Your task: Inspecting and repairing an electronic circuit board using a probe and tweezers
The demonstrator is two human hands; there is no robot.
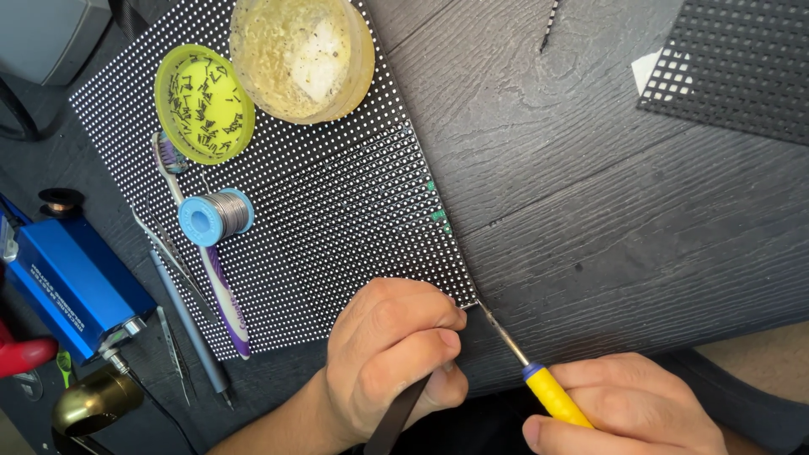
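Head view looks down on one dotted black panel, a square board covered in rows of tiny white points, lying flat on a dark wood-grain table. Its near right corner is where both hands meet. The right hand is clenched around the yellow handle of one soldering iron, whose thin metal tip touches that corner of the panel. The left hand rests at the panel's near edge, its fingers pinched on one pair of dark tweezers whose points reach the same corner, just beside the iron's tip.

On the panel's far left part stand two round containers: one yellow-green dish holding many small dark parts, and one larger translucent yellowish tub, the two touching. Below them lies one blue spool of solder wire, resting against one toothbrush with a white and purple handle. Just left of the brush lie a grey pen-like tool and one further pair of slim metal tweezers.

Off the panel's left edge sits one blue metal box, with one brass-coloured stand near it. At the far right corner of the table lies one black grid mask, well apart from the hands.
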